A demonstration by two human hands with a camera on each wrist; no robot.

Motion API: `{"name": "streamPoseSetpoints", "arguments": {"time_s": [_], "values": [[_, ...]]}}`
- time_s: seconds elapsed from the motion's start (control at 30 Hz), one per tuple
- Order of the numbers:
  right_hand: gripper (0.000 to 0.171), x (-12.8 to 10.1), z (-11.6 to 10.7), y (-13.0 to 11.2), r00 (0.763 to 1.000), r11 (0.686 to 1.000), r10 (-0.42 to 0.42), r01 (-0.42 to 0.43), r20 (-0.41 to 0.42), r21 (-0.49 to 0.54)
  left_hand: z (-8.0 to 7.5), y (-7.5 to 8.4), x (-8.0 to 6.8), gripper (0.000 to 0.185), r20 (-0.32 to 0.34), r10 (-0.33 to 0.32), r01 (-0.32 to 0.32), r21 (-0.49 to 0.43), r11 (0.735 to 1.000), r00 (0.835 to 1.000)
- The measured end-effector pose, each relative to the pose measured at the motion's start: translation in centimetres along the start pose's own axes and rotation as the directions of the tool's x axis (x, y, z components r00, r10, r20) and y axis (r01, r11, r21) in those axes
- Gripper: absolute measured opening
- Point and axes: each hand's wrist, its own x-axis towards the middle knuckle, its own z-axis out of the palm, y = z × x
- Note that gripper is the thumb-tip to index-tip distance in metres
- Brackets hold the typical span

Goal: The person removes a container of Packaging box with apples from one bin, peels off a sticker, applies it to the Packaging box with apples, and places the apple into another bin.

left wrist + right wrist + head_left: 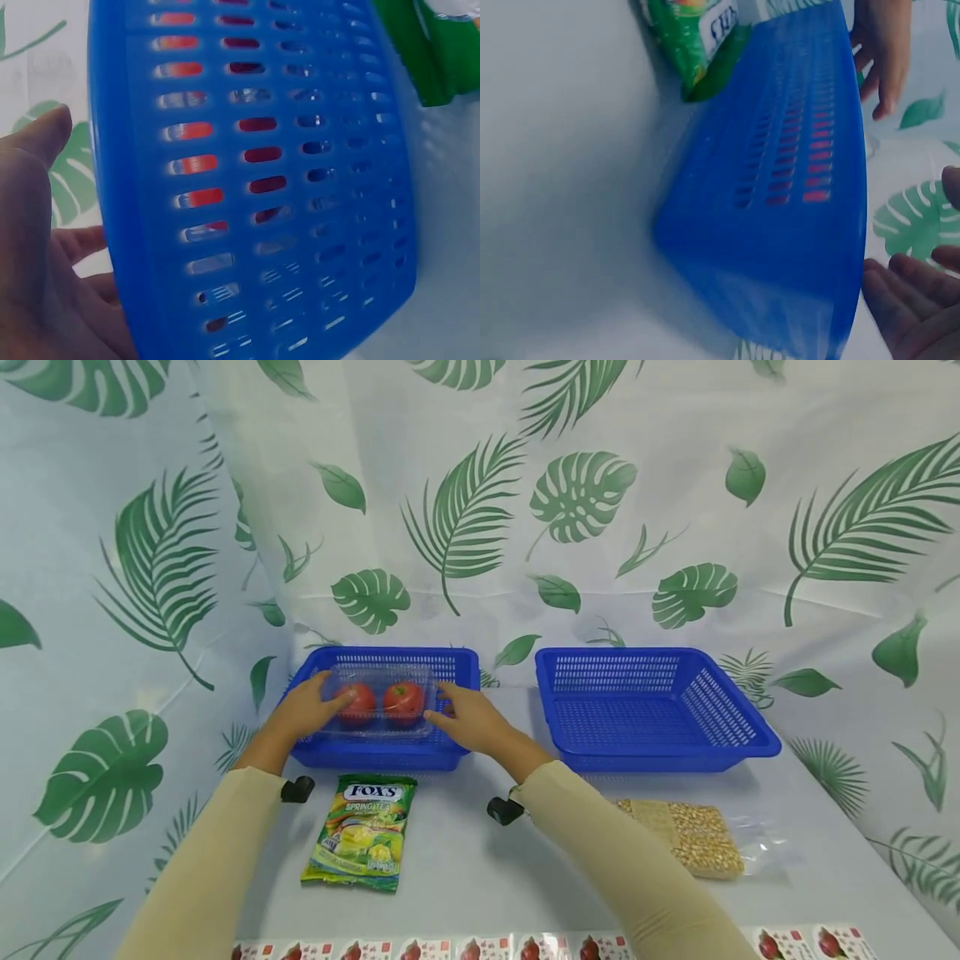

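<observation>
Left hand point(306, 710) and right hand point(471, 720) flank a clear tomato box point(381, 703), fingers extended and relaxed against its two ends, not curled round it. The box sits in the left basket point(375, 757), supported from both sides. A second basket point(652, 706) stands apart; a candy bag point(362, 832) lies nearer.

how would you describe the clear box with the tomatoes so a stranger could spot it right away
Find the two blue baskets at the back of the table; take the left basket. Between both hands sits the clear plastic box over it, holding two red tomatoes. Unlike the green candy bag and the corn packet, it is transparent and rigid.
</observation>
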Motion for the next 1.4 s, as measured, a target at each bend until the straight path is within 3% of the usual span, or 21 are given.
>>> {"name": "streamPoseSetpoints", "arguments": {"time_s": [0.17,0.4,0.7,0.87,1.07,1.17,1.4], "values": [[0.077,2.1,1.4,-1.6,0.997,0.997,0.065,-0.064,0.036,-0.033,0.0,-0.1,0.8,0.107,0.067,-0.061,0.065,-0.062,0.996,0.996],[0.083,4.2,3.0,-2.7,0.99,0.984,0.136,-0.139,0.028,0.114,0.4,-0.7,2.1,0.103,0.149,-0.086,0.109,-0.154,0.982,0.985],[0.087,5.9,4.3,-2.3,0.949,0.937,0.308,-0.314,0.063,0.154,0.9,-2.2,2.8,0.108,0.241,-0.18,0.238,-0.237,0.942,0.954],[0.09,6.2,4.7,-1.6,0.925,0.9,0.359,-0.378,0.124,0.217,0.8,-2.1,2.6,0.104,0.244,-0.166,0.234,-0.284,0.93,0.955],[0.063,5.8,4.5,-1.1,0.929,0.859,0.352,-0.369,0.115,0.354,1.0,-1.7,2.4,0.101,0.234,-0.127,0.201,-0.327,0.923,0.964],[0.048,5.7,4.4,-1.2,0.927,0.844,0.36,-0.373,0.109,0.384,0.9,-1.9,2.3,0.101,0.23,-0.141,0.215,-0.334,0.918,0.963],[0.039,5.8,4.4,-0.9,0.914,0.825,0.389,-0.4,0.112,0.4,0.6,-1.9,2.3,0.099,0.278,-0.238,0.325,-0.329,0.887,0.931]]}}
